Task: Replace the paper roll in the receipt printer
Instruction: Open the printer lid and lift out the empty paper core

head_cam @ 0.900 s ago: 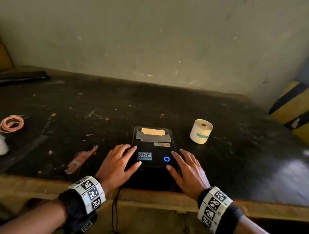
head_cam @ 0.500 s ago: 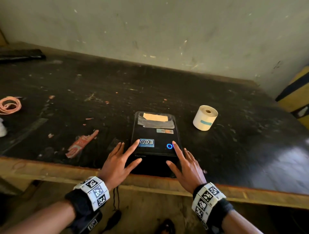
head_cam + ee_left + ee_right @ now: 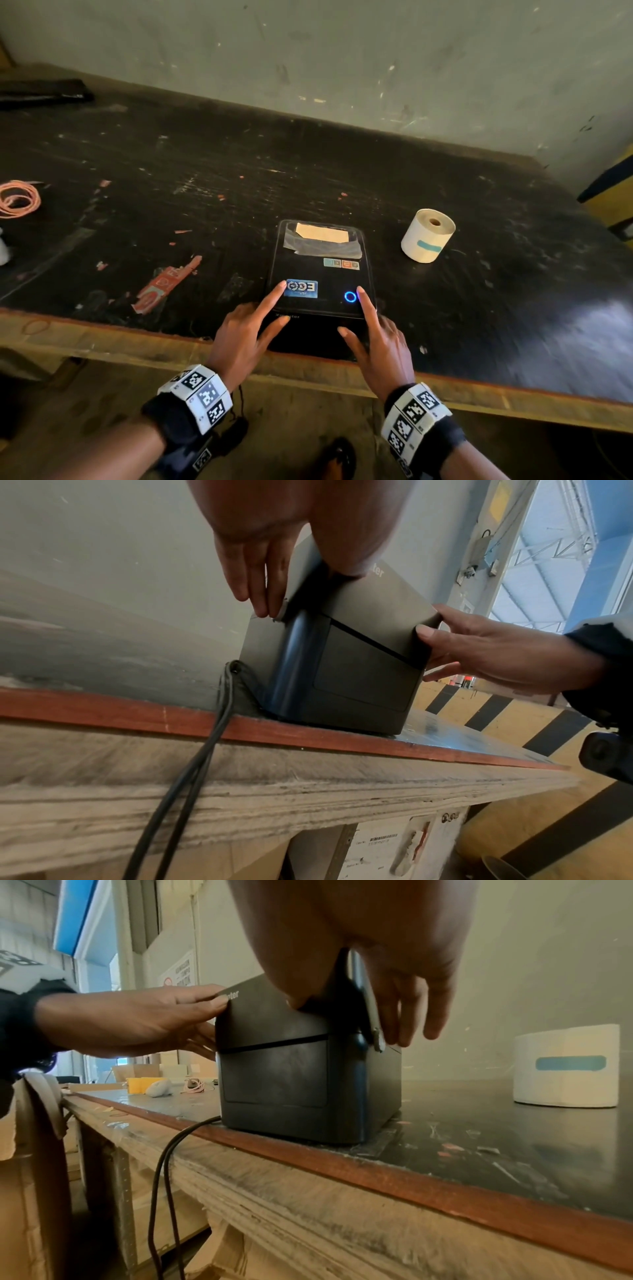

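The receipt printer (image 3: 320,274) stands at the near edge of the worktop (image 3: 171,178), its front face almost flush with that edge, its long axis running away from the person toward the far edge by the wall. Both hands bracket its near end: the left hand (image 3: 246,337) grasps the near left corner, forefinger laid on the lid beside the blue sticker, thumb on the front face, the other fingers down the left side by what looks like a latch; the right hand (image 3: 376,346) mirrors it on the near right corner, forefinger next to the lit blue ring, thumb on the front, fingers down the right side. Neither is clenched; both lie against the case, fingers only lightly bent. The lid looks closed, its seam showing as a thin line across the front in both wrist views. The fresh paper roll (image 3: 428,235) stands on end, well apart from the printer, out toward the far right of the worktop, so the right hand is the nearer one for fetching it once the lid swings up from the near end, as I judge it
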`<state>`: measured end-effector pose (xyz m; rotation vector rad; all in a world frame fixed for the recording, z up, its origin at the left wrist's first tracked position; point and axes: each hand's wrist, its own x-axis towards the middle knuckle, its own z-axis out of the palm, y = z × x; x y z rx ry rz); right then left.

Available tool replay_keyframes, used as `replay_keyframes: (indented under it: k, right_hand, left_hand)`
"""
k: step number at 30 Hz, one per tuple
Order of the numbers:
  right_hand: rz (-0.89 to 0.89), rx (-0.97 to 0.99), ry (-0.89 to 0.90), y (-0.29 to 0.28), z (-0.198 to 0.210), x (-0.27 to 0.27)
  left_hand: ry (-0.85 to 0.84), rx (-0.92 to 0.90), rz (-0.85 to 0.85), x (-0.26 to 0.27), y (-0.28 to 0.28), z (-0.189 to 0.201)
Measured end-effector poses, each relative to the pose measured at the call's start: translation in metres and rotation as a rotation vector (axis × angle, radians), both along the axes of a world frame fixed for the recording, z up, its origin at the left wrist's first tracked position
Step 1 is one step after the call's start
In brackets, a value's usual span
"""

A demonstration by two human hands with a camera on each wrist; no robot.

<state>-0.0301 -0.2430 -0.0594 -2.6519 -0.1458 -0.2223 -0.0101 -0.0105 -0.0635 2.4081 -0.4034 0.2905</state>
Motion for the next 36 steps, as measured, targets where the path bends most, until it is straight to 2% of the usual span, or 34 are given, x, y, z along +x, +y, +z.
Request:
replay_keyframes:
  k: [9, 13, 19, 24, 29, 31, 36]
  right_hand:
    - [0.001, -0.062, -0.006, -0.005, -0.001, 0.005]
    - [0.032, -0.063, -0.034, -0.008, 0.006, 0.008]
    - [0.017, 0.033, -0.147, -0.009, 0.043, 0.030]
    - [0.047, 0.095, -0.227, -0.012, 0.075, 0.055]
    - [0.118, 0.078, -0.268, -0.021, 0.088, 0.084]
    - [0.136, 0.086, -0.258, -0.024, 0.092, 0.097]
    - [0.194, 0.134, -0.104, -0.036, 0.101, 0.130]
  left_hand:
    - [0.007, 0.086, 0.017, 0.002, 0.000, 0.005]
    - [0.039, 0.030, -0.037, 0.001, 0.001, 0.011]
    - [-0.073, -0.071, -0.001, 0.021, -0.003, 0.041]
    - [-0.169, -0.045, 0.006, 0.048, -0.006, 0.068]
    - [-0.181, -0.048, 0.028, 0.082, -0.011, 0.080]
    - [-0.163, -0.071, 0.026, 0.093, -0.012, 0.083]
    - [-0.094, -0.116, 0.010, 0.126, -0.013, 0.088]
